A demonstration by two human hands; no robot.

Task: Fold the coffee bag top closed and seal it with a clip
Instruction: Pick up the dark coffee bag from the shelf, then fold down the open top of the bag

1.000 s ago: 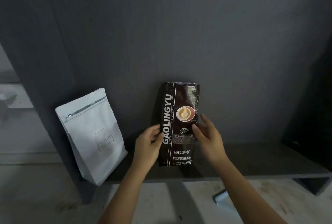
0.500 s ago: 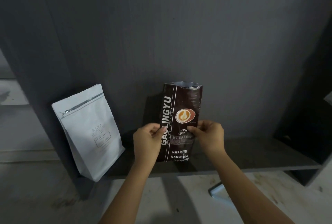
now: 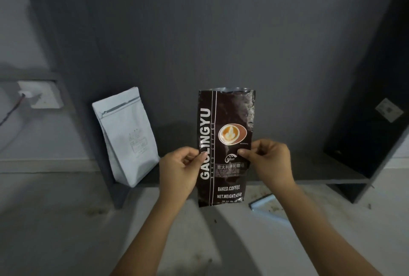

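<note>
Brown coffee bag hangs pinched at its sides by your left hand and right hand. Slide both up, then fold the open top flat.

A dark grey panel fills most of the view, matte and dimly lit. At its foot runs a low dark shelf, and right of the panel a black side board rises at a slant, carrying a small pale sticker. Left of the panel is a lighter grey wall with a white socket plate and a thin wire trailing from it. Below the panel spreads a pale, stained floor, speckled with dark crumbs. A white pouch leans against the panel's lower left
</note>
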